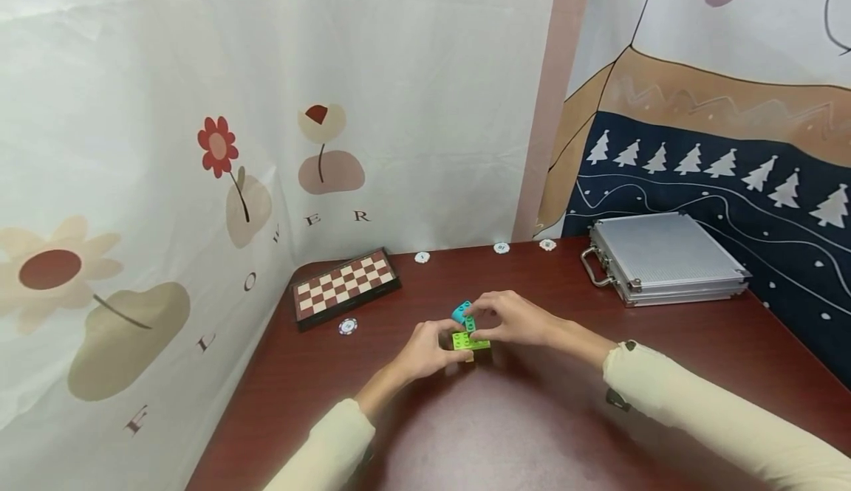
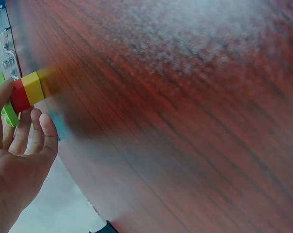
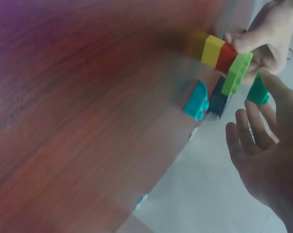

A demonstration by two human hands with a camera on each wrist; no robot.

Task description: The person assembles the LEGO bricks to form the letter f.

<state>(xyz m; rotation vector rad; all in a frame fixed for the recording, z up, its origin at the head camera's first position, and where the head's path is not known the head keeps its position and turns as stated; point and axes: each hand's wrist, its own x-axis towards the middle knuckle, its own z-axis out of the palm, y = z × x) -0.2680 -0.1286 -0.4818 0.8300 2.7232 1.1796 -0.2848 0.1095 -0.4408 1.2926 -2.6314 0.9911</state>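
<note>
My left hand (image 1: 424, 352) pinches a small stack of toy building bricks standing on the table. In the right wrist view the stack has a yellow brick (image 3: 212, 51) at the bottom, a red brick (image 3: 226, 59) above it, and a wider lime-green brick (image 3: 237, 74) on top. My right hand (image 1: 510, 318) pinches a green brick (image 3: 257, 91) between thumb and fingertip, over the lime-green brick and apart from it in the right wrist view. Just behind the stack lies a turquoise brick (image 3: 197, 102) with a curved side, touched by neither hand.
A checkered game board (image 1: 346, 284) lies at the back left, a poker chip (image 1: 348, 326) in front of it. Several more chips, one a white chip (image 1: 501, 248), line the back edge. At the back right sits a silver case (image 1: 671, 255). Printed curtains (image 1: 412, 107) hang behind the table (image 1: 532, 432).
</note>
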